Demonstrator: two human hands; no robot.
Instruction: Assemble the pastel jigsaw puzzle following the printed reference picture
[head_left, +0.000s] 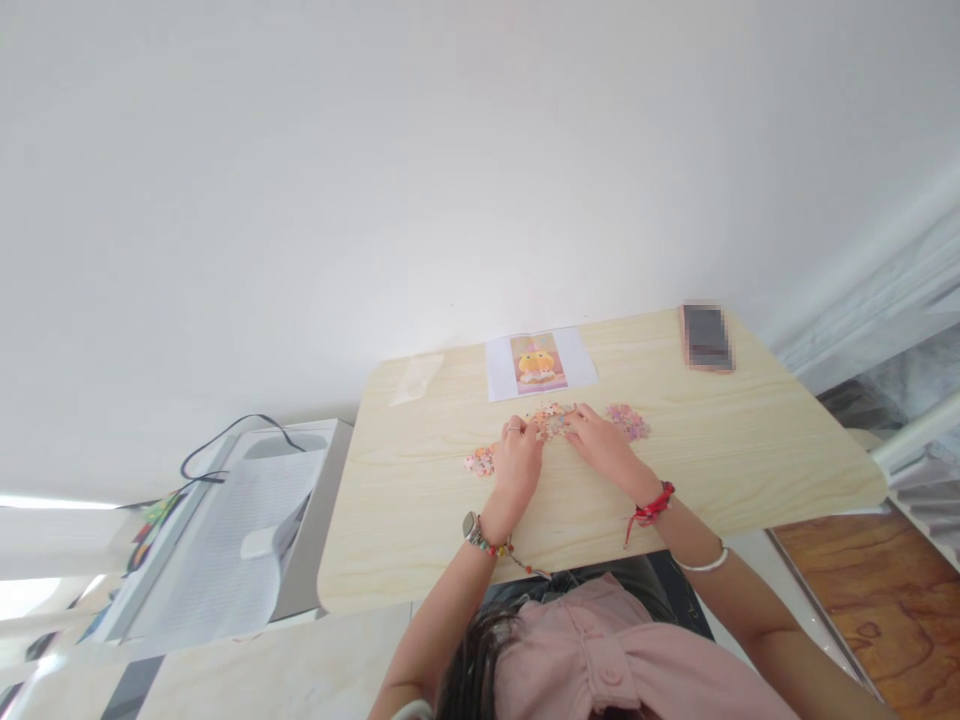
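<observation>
Both hands work at a small jigsaw puzzle on a pale wooden table (420, 520) set against a white wall. The left hand (516, 462) lies palm down, its fingers curled forward so the tips touch the near edge of the middle cluster of puzzle pieces (553, 420); the right hand (601, 445) reaches in from the other side, fingers drawn together on the same cluster. Whether either hand actually pinches a single piece is too small to tell. A second heap of loose pieces (628, 421), mostly pink and lilac, lies just beside the right hand, and a third little heap (481, 461) sits to the left of the left hand. Just behind the middle cluster lies the reference picture (538, 364), a printed sheet showing an orange figure. A phone (706, 337) rests well apart near the far right corner, and a clear plastic bag (417, 378) lies at the far left. The step in hand looks like joining pieces in the middle cluster; the next move likely calls for a matching piece from a side heap, checked against the printed sheet and pressed in gently.
</observation>
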